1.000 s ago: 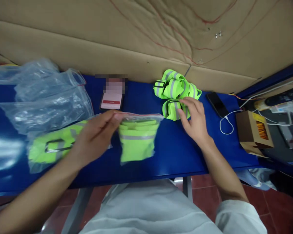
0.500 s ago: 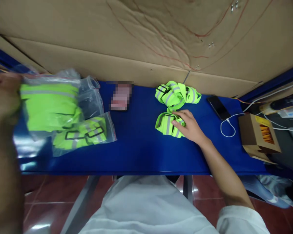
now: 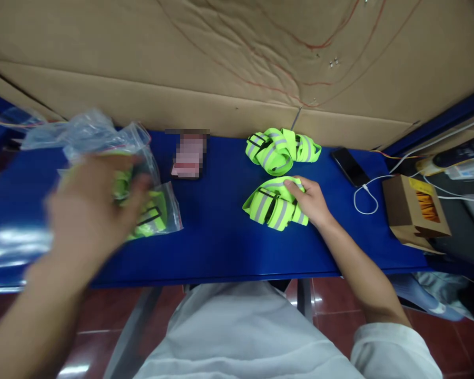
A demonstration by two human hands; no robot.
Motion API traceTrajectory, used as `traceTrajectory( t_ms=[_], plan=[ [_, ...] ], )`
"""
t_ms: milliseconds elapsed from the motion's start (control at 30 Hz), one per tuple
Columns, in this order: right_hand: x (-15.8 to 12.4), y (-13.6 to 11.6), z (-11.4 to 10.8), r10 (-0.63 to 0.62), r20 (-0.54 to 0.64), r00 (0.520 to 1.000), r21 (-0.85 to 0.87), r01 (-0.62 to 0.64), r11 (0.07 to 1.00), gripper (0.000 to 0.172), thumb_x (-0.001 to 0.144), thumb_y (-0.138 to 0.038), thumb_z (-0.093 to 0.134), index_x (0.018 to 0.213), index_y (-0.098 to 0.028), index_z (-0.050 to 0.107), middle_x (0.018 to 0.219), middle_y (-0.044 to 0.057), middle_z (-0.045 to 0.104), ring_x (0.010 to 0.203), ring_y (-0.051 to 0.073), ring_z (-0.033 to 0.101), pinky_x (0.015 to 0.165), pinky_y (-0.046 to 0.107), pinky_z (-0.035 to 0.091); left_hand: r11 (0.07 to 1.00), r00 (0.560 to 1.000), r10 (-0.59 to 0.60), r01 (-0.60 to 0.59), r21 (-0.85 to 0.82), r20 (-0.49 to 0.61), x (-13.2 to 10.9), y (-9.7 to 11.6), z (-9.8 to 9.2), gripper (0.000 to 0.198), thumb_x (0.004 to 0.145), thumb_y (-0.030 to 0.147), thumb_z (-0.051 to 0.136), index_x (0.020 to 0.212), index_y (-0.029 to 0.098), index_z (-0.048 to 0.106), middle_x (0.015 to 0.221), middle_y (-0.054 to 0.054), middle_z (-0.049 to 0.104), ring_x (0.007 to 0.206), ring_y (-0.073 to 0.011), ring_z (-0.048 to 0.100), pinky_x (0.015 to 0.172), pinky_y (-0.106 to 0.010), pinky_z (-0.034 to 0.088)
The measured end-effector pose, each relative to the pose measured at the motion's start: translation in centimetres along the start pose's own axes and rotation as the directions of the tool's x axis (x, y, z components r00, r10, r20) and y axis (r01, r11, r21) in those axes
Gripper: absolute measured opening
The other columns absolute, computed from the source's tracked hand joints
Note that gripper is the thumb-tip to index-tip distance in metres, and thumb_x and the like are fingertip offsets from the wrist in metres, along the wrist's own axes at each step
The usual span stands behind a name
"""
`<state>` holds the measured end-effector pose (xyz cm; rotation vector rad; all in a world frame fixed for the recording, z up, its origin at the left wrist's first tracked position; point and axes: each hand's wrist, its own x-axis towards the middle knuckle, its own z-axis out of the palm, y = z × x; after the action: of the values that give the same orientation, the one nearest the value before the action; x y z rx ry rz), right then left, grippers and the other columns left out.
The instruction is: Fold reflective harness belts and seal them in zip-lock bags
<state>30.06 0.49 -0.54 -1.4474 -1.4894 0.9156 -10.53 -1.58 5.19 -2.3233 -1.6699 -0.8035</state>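
My right hand (image 3: 313, 201) pinches the edge of a bundled neon-yellow reflective belt (image 3: 266, 208) with grey stripes and black buckles, its thumb on top. Just behind lies a second bundle of reflective belts (image 3: 276, 150). At the left, my left hand (image 3: 89, 205) is smeared by motion, its thumb apart from the rest. It passes in front of clear zip bags (image 3: 174, 210) with neon-yellow belts in them and hides much of them. Whether the left hand touches anything, I cannot tell.
A blue table (image 3: 213, 237) carries everything, with a cardboard wall (image 3: 122, 92) along its back. Crumpled clear bags (image 3: 89, 131) lie at the back left, near a pixelated pinkish item (image 3: 189, 155). To the right are a phone (image 3: 351, 166), its white cable (image 3: 355, 202) and a cardboard box (image 3: 408, 210).
My left hand has swung from the far left edge to the right, over the bagged belts. My right hand now grips the near belt bundle, which has shifted and lifted at its back edge.
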Motion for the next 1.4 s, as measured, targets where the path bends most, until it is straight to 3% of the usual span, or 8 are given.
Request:
traceTrajectory(
  t_ms=[100, 267, 500, 667, 833, 1033, 1133, 1400],
  plan=[
    [-0.3, -0.6, 0.3, 0.108, 0.031, 0.994, 0.196, -0.111, 0.974, 0.036, 0.088, -0.058, 0.075, 0.086, -0.022, 0.076, 0.080, -0.001, 0.074, 0.070, 0.016, 0.064, 0.066, 0.029, 0.049, 0.862, 0.863, 0.493, -0.467, -0.196, 0.111, -0.1, 8.8, 2.4, 0.044, 0.102, 0.034, 0.064, 0.142, 0.018, 0.056, 0.128, -0.011, 0.072, 0.116, -0.0250, 0.070, 0.098, -0.038, 0.056],
    [-0.9, -1.7, 0.6, 0.226, 0.121, 0.967, 0.359, -0.254, 0.898, 0.036, 0.084, -0.059, 0.079, 0.093, -0.024, 0.079, 0.077, -0.001, 0.075, 0.062, 0.016, 0.063, 0.054, 0.027, 0.049, 0.749, 0.717, 0.663, -0.641, -0.168, 0.216, 1.8, 14.1, 6.3, 0.061, 0.100, 0.033, 0.066, 0.157, 0.024, 0.045, 0.159, -0.013, 0.052, 0.143, -0.0325, 0.053, 0.117, -0.053, 0.044],
    [-0.8, -2.0, -0.4, 0.261, 0.031, 0.965, 0.455, -0.247, 0.856, 0.032, 0.082, -0.054, 0.084, 0.088, -0.023, 0.080, 0.073, -0.001, 0.075, 0.058, 0.014, 0.064, 0.055, 0.027, 0.053, 0.669, 0.635, 0.734, -0.738, -0.091, 0.242, 0.4, 13.1, 6.1, 0.037, 0.100, 0.017, 0.063, 0.135, 0.025, 0.064, 0.141, -0.008, 0.067, 0.130, -0.0283, 0.061, 0.111, -0.049, 0.048],
    [-0.4, -2.1, -0.8, 0.262, -0.012, 0.965, 0.531, -0.216, 0.819, 0.033, 0.080, -0.054, 0.085, 0.094, -0.025, 0.080, 0.091, 0.003, 0.081, 0.086, 0.024, 0.078, 0.078, 0.038, 0.064, 0.695, 0.656, 0.715, -0.703, -0.151, 0.240, -2.5, 11.5, 4.3, 0.040, 0.101, 0.050, 0.064, 0.126, 0.019, 0.068, 0.126, -0.010, 0.073, 0.113, -0.0282, 0.068, 0.097, -0.046, 0.052],
    [-0.3, -1.8, -0.2, 0.242, -0.007, 0.970, 0.476, -0.210, 0.854, 0.039, 0.080, -0.060, 0.082, 0.095, -0.024, 0.078, 0.093, 0.004, 0.082, 0.087, 0.025, 0.079, 0.080, 0.040, 0.065, 0.696, 0.684, 0.714, -0.673, -0.249, 0.148, -0.6, 12.8, 4.9, 0.032, 0.103, 0.043, 0.061, 0.120, 0.016, 0.069, 0.116, -0.010, 0.075, 0.104, -0.0248, 0.070, 0.097, -0.041, 0.050],
    [0.7, -0.2, -0.5, 0.262, -0.076, 0.962, 0.455, -0.200, 0.868, 0.044, 0.076, -0.062, 0.083, 0.093, -0.022, 0.075, 0.091, 0.005, 0.082, 0.084, 0.026, 0.079, 0.080, 0.042, 0.066, 0.666, 0.548, 0.744, -0.652, -0.362, 0.382, 2.9, 14.7, 7.3, 0.052, 0.098, 0.054, 0.065, 0.132, 0.015, 0.065, 0.138, -0.018, 0.066, 0.130, -0.0335, 0.061, 0.113, -0.052, 0.042],
    [1.3, 0.4, -1.1, 0.286, -0.118, 0.951, 0.479, -0.198, 0.855, 0.045, 0.076, -0.062, 0.083, 0.094, -0.022, 0.073, 0.092, 0.006, 0.082, 0.089, 0.028, 0.079, 0.081, 0.042, 0.066, 0.664, 0.519, 0.744, -0.645, -0.379, 0.420, 3.4, 13.8, 6.2, 0.046, 0.094, 0.053, 0.072, 0.124, 0.018, 0.068, 0.126, -0.014, 0.069, 0.122, -0.0319, 0.064, 0.108, -0.050, 0.046],
    [1.4, 0.2, -1.6, 0.248, -0.217, 0.944, 0.510, -0.107, 0.854, 0.035, 0.082, -0.055, 0.081, 0.095, -0.023, 0.074, 0.094, 0.004, 0.081, 0.105, 0.028, 0.078, 0.087, 0.043, 0.066, 0.714, 0.591, 0.698, -0.619, -0.328, 0.405, -0.8, 9.3, 1.3, 0.045, 0.092, 0.061, 0.070, 0.110, 0.021, 0.071, 0.102, -0.008, 0.070, 0.102, -0.0294, 0.067, 0.107, -0.054, 0.044]
  ],
)
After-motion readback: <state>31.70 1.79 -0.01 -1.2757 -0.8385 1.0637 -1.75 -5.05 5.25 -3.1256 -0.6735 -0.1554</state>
